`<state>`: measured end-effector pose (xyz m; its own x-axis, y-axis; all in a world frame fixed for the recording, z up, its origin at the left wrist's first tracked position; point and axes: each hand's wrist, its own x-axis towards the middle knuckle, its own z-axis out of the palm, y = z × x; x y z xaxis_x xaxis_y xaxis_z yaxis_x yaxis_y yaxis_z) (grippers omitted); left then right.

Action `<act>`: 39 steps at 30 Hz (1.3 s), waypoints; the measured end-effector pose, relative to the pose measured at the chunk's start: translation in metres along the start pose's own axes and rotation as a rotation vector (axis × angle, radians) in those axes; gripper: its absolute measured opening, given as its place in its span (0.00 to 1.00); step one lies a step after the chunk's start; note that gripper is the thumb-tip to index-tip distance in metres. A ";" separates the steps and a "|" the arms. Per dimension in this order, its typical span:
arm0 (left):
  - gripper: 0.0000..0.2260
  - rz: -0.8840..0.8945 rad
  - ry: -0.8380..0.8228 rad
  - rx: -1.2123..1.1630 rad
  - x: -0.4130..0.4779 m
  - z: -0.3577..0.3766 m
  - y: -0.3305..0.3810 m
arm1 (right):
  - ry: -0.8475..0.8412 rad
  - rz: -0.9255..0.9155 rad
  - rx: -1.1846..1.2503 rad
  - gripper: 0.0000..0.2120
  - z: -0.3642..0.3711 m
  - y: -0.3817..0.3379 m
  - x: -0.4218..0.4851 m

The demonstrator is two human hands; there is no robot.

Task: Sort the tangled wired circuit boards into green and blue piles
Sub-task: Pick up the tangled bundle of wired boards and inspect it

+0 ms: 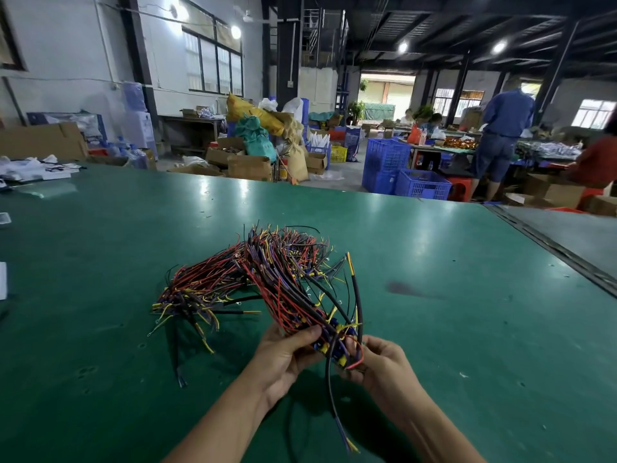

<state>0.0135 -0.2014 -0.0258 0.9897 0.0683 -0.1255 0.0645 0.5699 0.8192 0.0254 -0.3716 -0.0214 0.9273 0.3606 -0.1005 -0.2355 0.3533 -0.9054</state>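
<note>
Tangled wired circuit boards (pixel 277 279) lie in one heap near the middle of the green table (pixel 467 295), a mass of red, black, yellow and purple leads. Its far and left parts rest on the tabletop, and its near end is lifted in both hands. The left hand (pixel 283 357) grips that raised end from the left, thumb laid over the wires and fingers curled beneath. The right hand (pixel 384 365) closes on the same end from the right, its fingertips partly buried among the leads, so exactly which strand it pinches cannot be told. The boards themselves are hard to make out: only small blue and yellow bits show between the hands, and no green board can be picked out. A black cable (pixel 330 389) hangs from the held end toward the bottom edge. A white sheet (pixel 2 280) is cut off at the left border. Beyond the table stand blue crates (pixel 400 172), blurred.
</note>
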 end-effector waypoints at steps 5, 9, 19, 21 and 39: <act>0.16 -0.014 -0.005 0.002 0.001 -0.002 0.002 | 0.005 0.004 0.020 0.05 0.000 0.001 0.001; 0.14 -0.044 -0.017 -0.035 0.002 -0.002 0.002 | -0.026 -0.016 0.086 0.05 0.005 0.003 0.001; 0.13 0.073 0.056 -0.060 0.012 -0.008 0.007 | 0.141 0.000 0.144 0.06 0.008 0.009 0.012; 0.13 0.093 0.055 -0.010 0.012 -0.008 0.009 | 0.195 -0.027 0.109 0.05 0.005 0.008 0.012; 0.03 -0.262 0.194 0.000 0.015 -0.023 0.031 | 0.415 -0.178 0.462 0.09 -0.032 -0.032 0.005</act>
<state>0.0272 -0.1643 -0.0150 0.8967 0.0741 -0.4365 0.3139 0.5890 0.7447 0.0464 -0.4088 -0.0060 0.9774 -0.0688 -0.1997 -0.0826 0.7456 -0.6613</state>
